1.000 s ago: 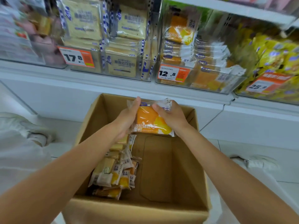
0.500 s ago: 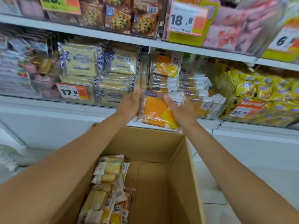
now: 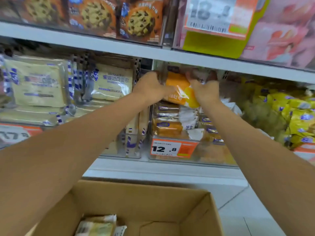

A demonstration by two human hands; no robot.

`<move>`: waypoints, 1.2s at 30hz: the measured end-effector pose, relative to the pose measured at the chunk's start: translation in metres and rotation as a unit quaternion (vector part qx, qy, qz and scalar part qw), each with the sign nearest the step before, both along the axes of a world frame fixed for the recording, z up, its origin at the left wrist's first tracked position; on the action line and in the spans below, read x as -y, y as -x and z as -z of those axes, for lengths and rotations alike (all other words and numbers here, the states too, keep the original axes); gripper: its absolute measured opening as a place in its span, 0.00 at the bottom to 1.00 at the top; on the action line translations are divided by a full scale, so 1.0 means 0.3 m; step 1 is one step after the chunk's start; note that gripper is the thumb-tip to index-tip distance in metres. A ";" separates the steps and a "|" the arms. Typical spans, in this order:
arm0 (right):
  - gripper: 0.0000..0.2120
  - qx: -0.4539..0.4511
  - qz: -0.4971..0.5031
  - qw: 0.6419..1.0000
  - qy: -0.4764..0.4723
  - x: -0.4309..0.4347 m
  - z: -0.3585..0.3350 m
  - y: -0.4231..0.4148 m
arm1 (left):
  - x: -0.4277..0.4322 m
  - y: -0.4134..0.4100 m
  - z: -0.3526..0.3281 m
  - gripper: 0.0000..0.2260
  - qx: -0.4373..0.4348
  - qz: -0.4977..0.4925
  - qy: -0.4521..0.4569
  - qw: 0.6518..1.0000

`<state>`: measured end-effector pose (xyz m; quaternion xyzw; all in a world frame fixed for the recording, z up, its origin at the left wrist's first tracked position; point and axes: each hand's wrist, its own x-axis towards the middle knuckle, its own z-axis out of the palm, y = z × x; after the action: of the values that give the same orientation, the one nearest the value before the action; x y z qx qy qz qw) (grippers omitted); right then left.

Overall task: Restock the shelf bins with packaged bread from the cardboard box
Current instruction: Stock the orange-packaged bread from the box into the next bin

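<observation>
Through the head camera I am watching the left hand (image 3: 150, 87) and the right hand (image 3: 204, 92) gripping one orange pack (image 3: 177, 86) between them. Each hand's fingers are curling round its own end, the left on the pack's left edge and the right on its right edge. The pack is hanging tilted at the top of the clear bin (image 3: 213, 154), just under the shelf (image 3: 187, 60) that is running above both hands. It is hanging over a stack (image 3: 167, 126) of like packs lying below the hands; I cannot tell whether it is touching that stack. Under the hands, on the bin's front, a tag (image 3: 172, 149) is showing 12.8. Left of the left hand, pale toast packs (image 3: 112, 82) are standing in the next bin, and right of the right hand, yellow bags (image 3: 289, 113) are piling up. Above the hands, over the shelf, cookie packs (image 3: 139, 19) are standing. Well below both forearms the box (image 3: 136, 201) is sitting open, with a few loose packs (image 3: 98, 225) lying in its bottom, nearer the left arm.
</observation>
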<state>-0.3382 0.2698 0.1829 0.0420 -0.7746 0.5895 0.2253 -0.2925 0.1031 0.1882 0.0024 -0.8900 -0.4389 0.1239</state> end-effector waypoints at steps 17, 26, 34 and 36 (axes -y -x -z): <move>0.48 0.120 -0.080 0.983 -0.113 0.000 0.059 -0.013 | 0.071 0.057 -0.001 0.31 0.024 0.021 -0.034 0.999; 0.38 0.084 -0.066 0.987 -0.123 -0.067 0.078 -0.092 | 0.080 0.062 0.073 0.29 -0.099 0.005 -0.105 0.989; 0.40 0.102 -0.060 0.982 -0.146 -0.063 0.078 -0.130 | 0.058 -0.035 0.060 0.20 -0.067 -0.016 -0.098 0.993; 0.44 0.090 -0.014 0.979 -0.185 -0.064 0.081 -0.173 | 0.055 -0.104 0.066 0.22 -0.078 -0.039 -0.092 0.992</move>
<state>-0.2862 0.2890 0.1587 0.0406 -0.8865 0.4407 0.1350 -0.2614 0.0865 0.1682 0.0144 -0.8329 -0.5123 0.2090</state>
